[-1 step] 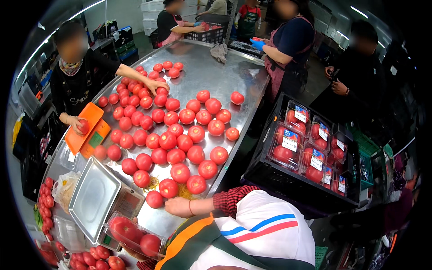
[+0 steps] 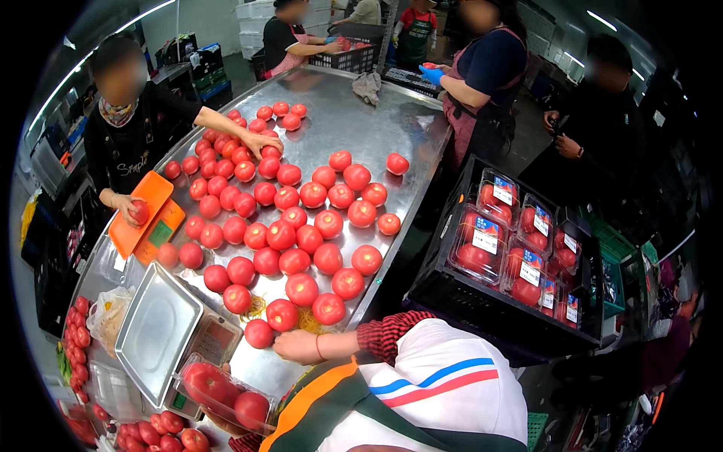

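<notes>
A clear plastic box (image 2: 194, 371) with large red tomatoes in it is held up at the lower left by my left hand (image 2: 218, 419), which is mostly hidden behind it. My right hand (image 2: 297, 348) is low over the near end of the metal table, back side up, right beside a red tomato (image 2: 259, 334). Its fingertips are bent out of sight, so any grip is hidden. Yellow rubber bands (image 2: 309, 322) lie just beyond this hand, partly under the tomatoes. A scale with a bare metal tray (image 2: 158, 331) stands left of my hands.
Many loose tomatoes (image 2: 282, 235) cover the metal table (image 2: 331, 109). Across it, a co-worker's hand (image 2: 262, 143) touches tomatoes near orange trays (image 2: 143, 211). On the right, a black crate (image 2: 444, 290) holds labelled tomato boxes (image 2: 477, 245). More tomatoes (image 2: 162, 431) lie lower left.
My right hand has shifted very slightly left, toward the nearest tomato. The box in my left hand stays in place.
</notes>
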A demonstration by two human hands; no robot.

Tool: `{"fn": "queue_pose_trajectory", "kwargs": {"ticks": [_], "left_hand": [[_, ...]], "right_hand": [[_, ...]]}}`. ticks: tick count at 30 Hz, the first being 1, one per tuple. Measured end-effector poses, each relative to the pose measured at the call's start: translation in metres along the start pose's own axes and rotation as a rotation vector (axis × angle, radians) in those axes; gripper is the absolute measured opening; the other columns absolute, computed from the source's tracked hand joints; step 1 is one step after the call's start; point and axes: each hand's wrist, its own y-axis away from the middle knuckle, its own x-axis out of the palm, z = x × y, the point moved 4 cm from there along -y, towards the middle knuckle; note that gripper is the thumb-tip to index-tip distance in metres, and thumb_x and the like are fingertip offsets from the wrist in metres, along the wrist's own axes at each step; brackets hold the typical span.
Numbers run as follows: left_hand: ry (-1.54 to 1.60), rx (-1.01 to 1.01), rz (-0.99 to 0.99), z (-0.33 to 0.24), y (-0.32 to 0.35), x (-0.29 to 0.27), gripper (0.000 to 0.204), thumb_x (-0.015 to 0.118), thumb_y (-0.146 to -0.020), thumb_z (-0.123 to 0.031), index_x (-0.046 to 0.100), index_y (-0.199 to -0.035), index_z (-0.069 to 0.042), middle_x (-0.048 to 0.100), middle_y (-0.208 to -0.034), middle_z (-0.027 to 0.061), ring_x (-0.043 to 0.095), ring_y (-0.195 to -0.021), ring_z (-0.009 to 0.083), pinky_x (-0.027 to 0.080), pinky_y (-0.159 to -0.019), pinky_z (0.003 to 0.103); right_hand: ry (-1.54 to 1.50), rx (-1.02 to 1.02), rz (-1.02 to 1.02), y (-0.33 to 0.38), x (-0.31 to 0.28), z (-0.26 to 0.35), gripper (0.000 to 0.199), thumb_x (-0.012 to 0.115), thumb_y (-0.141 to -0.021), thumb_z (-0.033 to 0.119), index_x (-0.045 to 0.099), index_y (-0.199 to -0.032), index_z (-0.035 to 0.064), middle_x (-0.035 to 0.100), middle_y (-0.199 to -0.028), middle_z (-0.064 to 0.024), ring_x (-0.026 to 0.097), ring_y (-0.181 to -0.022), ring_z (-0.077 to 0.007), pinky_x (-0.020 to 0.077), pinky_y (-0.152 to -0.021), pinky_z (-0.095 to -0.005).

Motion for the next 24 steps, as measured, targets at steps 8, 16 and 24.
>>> {"fn": "queue_pose_trajectory", "kwargs": {"ticks": [8,16,24], "left_hand": [[0.021,-0.010,0.043,0.000,0.002,0.013,0.046,0.048,-0.094,-0.026,0.041,-0.135,-0.004,0.048,-0.129,0.0136,0.048,-0.118,0.0233,0.037,-0.102,0.039],[0.045,-0.039,0.072,0.001,0.002,0.021,0.047,0.048,-0.095,-0.029,0.042,-0.133,-0.003,0.049,-0.129,0.0138,0.049,-0.118,0.0234,0.036,-0.102,0.039],[-0.012,-0.121,0.181,0.005,0.006,0.073,0.048,0.047,-0.096,-0.032,0.043,-0.132,-0.001,0.049,-0.128,0.0140,0.049,-0.118,0.0236,0.036,-0.102,0.040]], "right_hand": [[-0.366,-0.195,-0.526,-0.053,-0.086,0.067,0.012,0.060,-0.081,0.012,0.052,-0.087,0.0057,0.060,-0.084,-0.0118,0.058,-0.084,-0.0330,0.0458,-0.073,-0.0425],[-2.137,0.085,-0.021,-0.078,-0.076,0.032,0.029,0.056,-0.094,0.019,0.051,-0.121,0.0115,0.062,-0.096,-0.0019,0.059,-0.072,-0.0108,0.0486,-0.065,-0.0256],[-0.972,-0.289,0.407,-0.075,-0.235,0.083,0.041,0.055,-0.093,0.031,0.054,-0.126,0.0075,0.070,-0.089,-0.0118,0.062,-0.065,-0.0135,0.0467,-0.052,-0.0275]]}}
